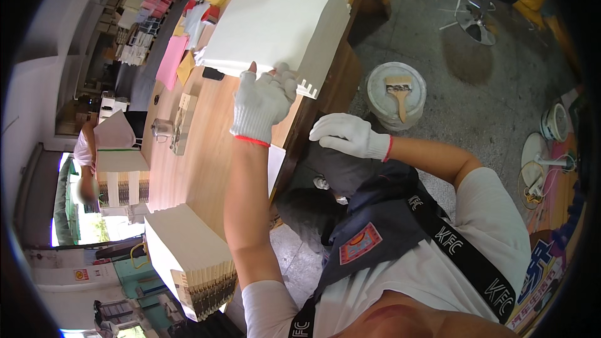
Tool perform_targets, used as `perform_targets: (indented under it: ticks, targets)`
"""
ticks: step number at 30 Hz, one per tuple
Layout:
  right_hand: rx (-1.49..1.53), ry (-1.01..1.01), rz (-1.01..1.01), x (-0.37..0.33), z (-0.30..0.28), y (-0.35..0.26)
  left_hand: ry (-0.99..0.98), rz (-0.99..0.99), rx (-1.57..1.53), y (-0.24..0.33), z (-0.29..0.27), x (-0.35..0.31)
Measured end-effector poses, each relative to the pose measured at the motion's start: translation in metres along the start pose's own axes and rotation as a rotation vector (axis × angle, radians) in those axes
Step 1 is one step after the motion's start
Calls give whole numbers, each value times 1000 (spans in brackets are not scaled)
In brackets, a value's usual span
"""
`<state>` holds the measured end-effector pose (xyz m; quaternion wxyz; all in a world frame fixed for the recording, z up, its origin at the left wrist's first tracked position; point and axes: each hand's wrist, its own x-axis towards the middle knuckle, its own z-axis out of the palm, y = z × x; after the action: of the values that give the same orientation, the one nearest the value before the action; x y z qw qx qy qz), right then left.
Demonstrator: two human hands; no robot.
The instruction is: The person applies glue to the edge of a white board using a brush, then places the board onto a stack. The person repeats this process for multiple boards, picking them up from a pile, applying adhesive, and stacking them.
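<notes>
A tall stack of large white paper sheets (269, 22) lies at the table's far right, its side showing several layered bundles. My left hand (263, 101), in a white knit glove with two bare fingertips, is at the stack's near edge. Its fingers are apart and slightly bent, touching the edge; their undersides are hidden. Small white tabs of paper (307, 89) stick out at the corner beside it. My right hand (349, 135), in a white glove, hovers over my dark-clothed lap, fingers loosely extended with nothing in them.
On the wooden table (210, 125) are a metal cup (162, 128), a black phone (213, 74) and pink paper (172, 62). A wide brush (399, 94) lies on a lidded white bucket (375, 103) at right. Another stack (188, 238) stands near left; a person (87, 156) is beyond.
</notes>
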<state>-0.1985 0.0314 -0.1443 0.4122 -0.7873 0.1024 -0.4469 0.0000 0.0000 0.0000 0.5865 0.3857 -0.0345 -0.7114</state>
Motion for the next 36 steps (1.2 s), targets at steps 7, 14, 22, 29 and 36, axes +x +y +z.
perform_targets:
  ticks: [7, 14, 22, 29, 36]
  targets:
    - [75, -12, -16, -10, 3, 8, 273, 40, -200, 16, 13, 12]
    - [-211, 196, 646, -93, -36, 84, 283, 116, 17, -9, 38, 8]
    - [-696, 43, 1406, -188, -69, 230, 215, 114, 222, 10, 2, 10]
    - [-666, 166, 1465, -203, -62, 289, 177, 108, 303, 9, 23, 12]
    - [263, 718, 870, -100, -113, 199, 167, 87, 273, 11, 12, 6]
